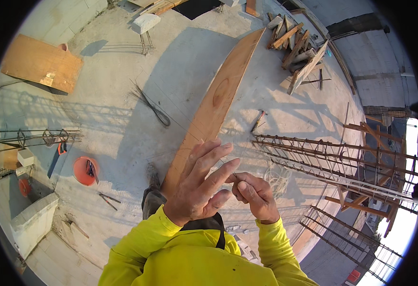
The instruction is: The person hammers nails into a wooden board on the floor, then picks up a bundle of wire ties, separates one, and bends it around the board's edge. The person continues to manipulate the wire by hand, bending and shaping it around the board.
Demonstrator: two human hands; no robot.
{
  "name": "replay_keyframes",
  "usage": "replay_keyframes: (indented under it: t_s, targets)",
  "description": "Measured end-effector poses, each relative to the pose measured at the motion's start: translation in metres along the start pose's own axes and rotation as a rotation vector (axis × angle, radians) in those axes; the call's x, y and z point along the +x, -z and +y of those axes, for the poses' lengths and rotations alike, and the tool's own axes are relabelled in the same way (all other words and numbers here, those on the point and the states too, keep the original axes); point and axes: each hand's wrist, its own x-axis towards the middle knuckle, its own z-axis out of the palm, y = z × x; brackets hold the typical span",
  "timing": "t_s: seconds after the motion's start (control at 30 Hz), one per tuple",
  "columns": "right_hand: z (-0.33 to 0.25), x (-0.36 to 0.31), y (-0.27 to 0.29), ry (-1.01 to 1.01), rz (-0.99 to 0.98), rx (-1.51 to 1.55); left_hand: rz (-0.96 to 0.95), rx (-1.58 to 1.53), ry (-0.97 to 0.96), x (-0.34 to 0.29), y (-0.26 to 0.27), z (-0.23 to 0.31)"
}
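My left hand (201, 183) is raised in front of me with its fingers spread, in front of the near part of a long wooden board (221, 93). Close beside it, my right hand (255, 194) is closed, thumb against the curled fingers, pinching what looks like a thin dark wire (235, 176). Faint thin strands stretch from about my hands over the board. Farther off on the concrete floor lies a looped bundle of thin wire (151, 106). Both forearms are in yellow sleeves.
Right of the board lie a hammer (258, 121) and a rebar cage (332, 159). An orange bucket (86, 170) with tools, pliers (109, 200) and a handsaw (57, 155) are at left. Scrap wood (292, 45) is heaped far right; a plywood sheet (42, 63) stands far left.
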Motion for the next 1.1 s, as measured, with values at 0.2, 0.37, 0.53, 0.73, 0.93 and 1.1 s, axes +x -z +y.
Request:
replay_keyframes:
  t_s: [0.2,0.37,0.53,0.73,0.93,1.1]
  targets:
    - [-0.035,-0.031,0.011,0.273,-0.019,-0.064,-0.237,-0.192,-0.065,0.017,-0.003,0.040]
    - [-0.043,-0.055,0.014,0.400,0.114,-0.368,-0.365,-0.483,0.176,0.007,0.004,0.060]
    - [-0.049,-0.081,0.020,0.543,0.081,-0.690,-0.426,0.164,-0.330,0.013,0.045,0.077]
    - [-0.034,-0.113,0.035,0.666,0.176,-1.005,-0.441,0.431,-0.248,-0.038,0.112,0.051]
    - [0.006,-0.127,0.045,0.652,0.126,-1.076,-0.406,0.295,0.094,-0.127,0.128,0.012]
    - [0.006,-0.095,-0.005,0.648,-0.056,-1.136,-0.348,-0.211,0.471,-0.133,0.057,0.054]
